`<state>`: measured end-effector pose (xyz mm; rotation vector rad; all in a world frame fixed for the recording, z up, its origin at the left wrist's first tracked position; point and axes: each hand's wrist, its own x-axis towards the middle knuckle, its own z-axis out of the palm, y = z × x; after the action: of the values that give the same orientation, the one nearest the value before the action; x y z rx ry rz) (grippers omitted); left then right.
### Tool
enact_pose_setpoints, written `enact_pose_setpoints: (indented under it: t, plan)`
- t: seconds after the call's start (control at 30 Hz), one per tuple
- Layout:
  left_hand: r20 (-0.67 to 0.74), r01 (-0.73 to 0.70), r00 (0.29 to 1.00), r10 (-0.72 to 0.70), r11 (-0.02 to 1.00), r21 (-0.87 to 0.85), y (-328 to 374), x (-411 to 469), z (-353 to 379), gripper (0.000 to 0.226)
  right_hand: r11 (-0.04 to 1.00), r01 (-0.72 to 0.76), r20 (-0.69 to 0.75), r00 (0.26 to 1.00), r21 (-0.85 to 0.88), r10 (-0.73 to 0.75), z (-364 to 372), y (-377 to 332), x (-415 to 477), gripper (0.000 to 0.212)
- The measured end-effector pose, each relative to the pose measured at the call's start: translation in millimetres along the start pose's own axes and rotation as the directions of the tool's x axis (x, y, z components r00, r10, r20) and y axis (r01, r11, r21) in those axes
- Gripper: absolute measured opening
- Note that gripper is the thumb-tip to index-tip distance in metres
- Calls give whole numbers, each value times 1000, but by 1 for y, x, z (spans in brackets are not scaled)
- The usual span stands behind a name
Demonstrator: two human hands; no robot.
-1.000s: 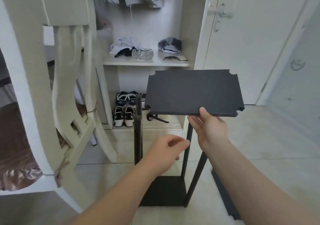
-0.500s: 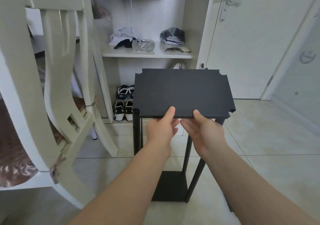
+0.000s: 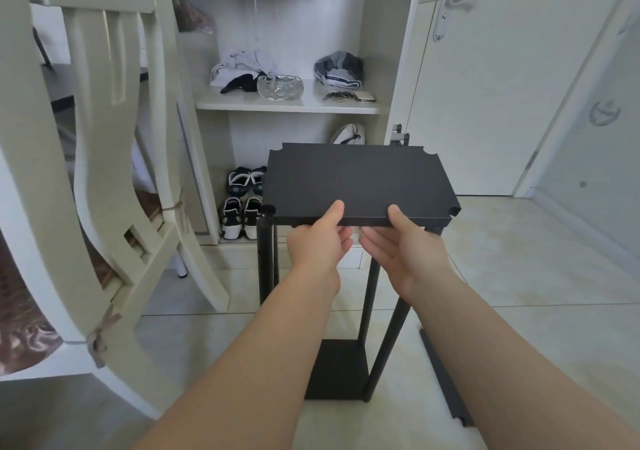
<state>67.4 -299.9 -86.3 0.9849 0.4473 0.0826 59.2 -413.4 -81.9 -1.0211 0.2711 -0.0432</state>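
A flat black shelf board (image 3: 360,182) with notched corners hovers level above the black rack frame. My left hand (image 3: 317,241) pinches its near edge, thumb on top and fingers underneath. My right hand (image 3: 405,245) pinches the same edge a little to the right, thumb on top. Under the board stand the rack's black upright poles (image 3: 265,255), rising from a black base panel (image 3: 337,368) on the floor. The pole top at the near left corner sits just outside the board's notch.
A cream chair (image 3: 104,179) leans close on the left. Behind the rack an open wardrobe holds a shelf (image 3: 287,104) with a glass bowl (image 3: 280,86) and clothes, and shoes (image 3: 239,214) below. A loose black strip (image 3: 446,380) lies on the tiled floor at right. A white door (image 3: 485,68) stands behind.
My left hand came up from below and took hold of the board's near edge beside my right hand. The board moved left and lower, over the rack poles.
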Motion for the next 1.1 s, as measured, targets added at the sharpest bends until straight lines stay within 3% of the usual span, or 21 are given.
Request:
enact_pose_setpoints:
  t: [0.83, 1.1]
  plan:
    - [-136, -169, 975, 174, 984, 50, 14, -11, -7, 16, 990, -112, 109, 989, 81, 103, 15, 6, -4, 26]
    - [-128, -157, 978, 168, 984, 87, 8, -12, -2, 18, 988, -132, 54, 990, 84, 128, 8, 4, -3, 19]
